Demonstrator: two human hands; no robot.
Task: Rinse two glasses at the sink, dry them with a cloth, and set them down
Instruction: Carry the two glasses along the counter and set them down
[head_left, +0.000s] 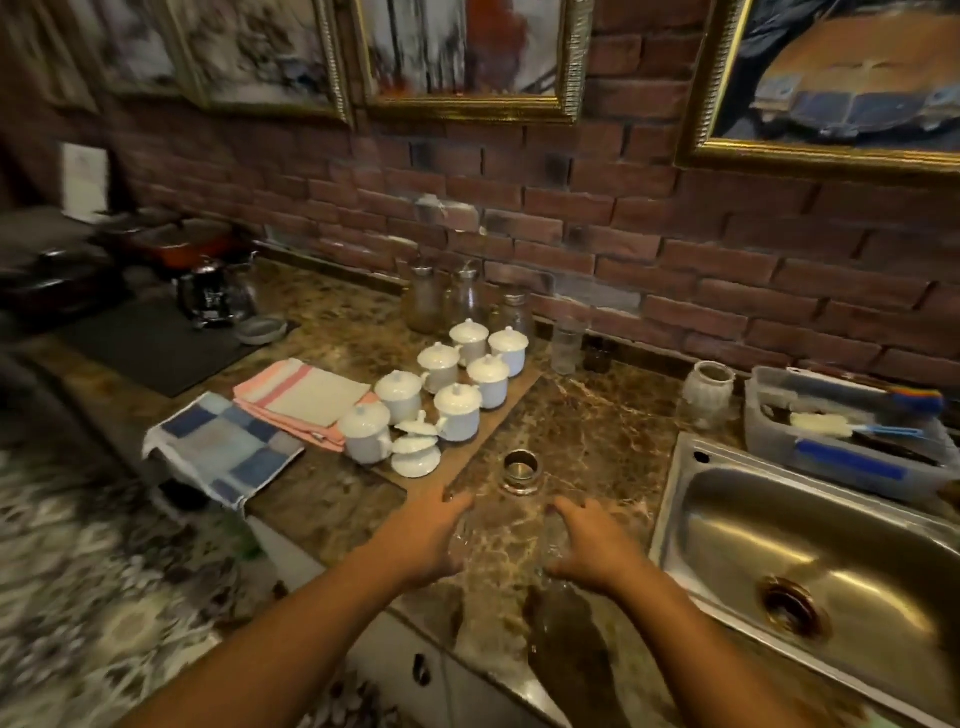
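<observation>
Two clear glasses stand on the marble counter (597, 431) between my hands, both faint against the stone: one (464, 532) by my left hand, one (549, 543) by my right. My left hand (423, 540) reaches forward with straight fingers alongside the left glass. My right hand (595, 548) has its fingers and thumb spread around the right glass; I cannot tell whether it touches it. A short glass with a shiny rim (522, 470) stands just beyond them. The steel sink (691, 499) lies to the right. A blue patchwork cloth (223, 449) and a pink striped cloth (304, 397) lie at left.
Several white lidded cups (457, 410) crowd a board behind the glasses. Glass jars (470, 299) and a tall tumbler (566, 345) line the brick wall. A ribbed jar (709, 392) and a plastic tub of brushes (841, 431) sit behind the sink. A kettle (208, 296) stands far left.
</observation>
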